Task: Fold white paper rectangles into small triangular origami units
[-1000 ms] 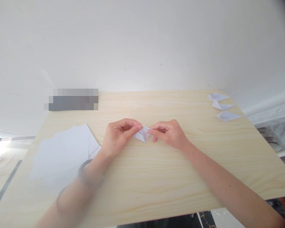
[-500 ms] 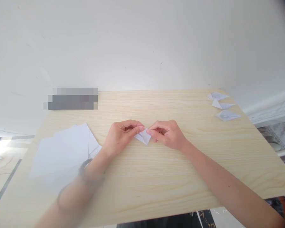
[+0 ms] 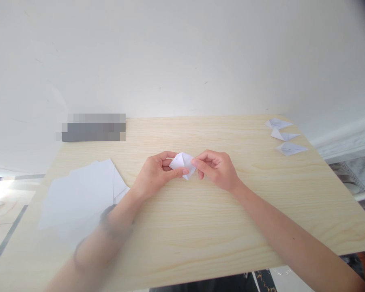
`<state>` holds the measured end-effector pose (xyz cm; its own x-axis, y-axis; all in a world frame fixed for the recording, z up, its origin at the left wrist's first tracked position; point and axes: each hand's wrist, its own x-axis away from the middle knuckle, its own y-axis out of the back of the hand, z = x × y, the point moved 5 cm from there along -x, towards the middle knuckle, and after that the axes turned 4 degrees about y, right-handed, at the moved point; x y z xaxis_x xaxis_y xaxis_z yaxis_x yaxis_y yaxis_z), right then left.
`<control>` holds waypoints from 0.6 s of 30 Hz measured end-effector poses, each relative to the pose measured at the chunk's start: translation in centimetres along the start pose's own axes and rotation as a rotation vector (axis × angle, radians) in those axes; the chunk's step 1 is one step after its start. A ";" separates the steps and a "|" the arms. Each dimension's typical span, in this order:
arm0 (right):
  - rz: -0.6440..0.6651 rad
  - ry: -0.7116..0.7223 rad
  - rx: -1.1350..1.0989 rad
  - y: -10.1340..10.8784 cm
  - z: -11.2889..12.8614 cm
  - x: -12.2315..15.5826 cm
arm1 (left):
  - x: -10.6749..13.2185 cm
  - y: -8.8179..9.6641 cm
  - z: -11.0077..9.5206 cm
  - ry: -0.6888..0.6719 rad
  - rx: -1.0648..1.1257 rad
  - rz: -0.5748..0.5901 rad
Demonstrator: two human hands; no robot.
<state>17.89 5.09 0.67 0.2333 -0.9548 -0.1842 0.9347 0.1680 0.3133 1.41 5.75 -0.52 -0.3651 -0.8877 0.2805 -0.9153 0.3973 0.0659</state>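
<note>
A small folded piece of white paper point(image 3: 184, 160) was just below the middle of the frame, creased into several facets and held between two bare hands. The left hand point(image 3: 154, 175) gripped it from the left, thumb laid across its lower part and fingers behind. The right hand point(image 3: 219, 170) pinched its right corner between thumb and forefinger, the other fingers curled in. Whether the paper touched the wooden tabletop point(image 3: 200, 231) could not be told.

Toward the left of the frame lay a loose stack of white paper sheets point(image 3: 79, 186), edges uneven, the left forearm crossing over its right part; a dark bracelet point(image 3: 111, 221) circled that wrist, blurred. At upper right, three pointed folded paper pieces point(image 3: 292, 149) lay close together, tips to the right. A dark pixelated object point(image 3: 93, 132), its kind unclear, stood at upper left, before a pale wall point(image 3: 182, 56).
</note>
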 end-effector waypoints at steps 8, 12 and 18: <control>-0.015 0.034 0.189 -0.1 -0.3 -0.4 | -0.1 0.2 -0.1 -0.002 -0.095 -0.075; -0.033 0.086 0.286 0.0 0.0 -0.6 | 0.0 0.4 -0.1 0.005 -0.157 -0.092; -0.003 0.118 0.279 -0.3 0.4 -0.5 | 0.1 0.2 -0.1 0.000 -0.286 -0.031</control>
<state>17.41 5.47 1.07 0.2757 -0.9175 -0.2868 0.8293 0.0762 0.5536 1.22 5.74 -0.36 -0.3375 -0.9006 0.2740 -0.8411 0.4192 0.3418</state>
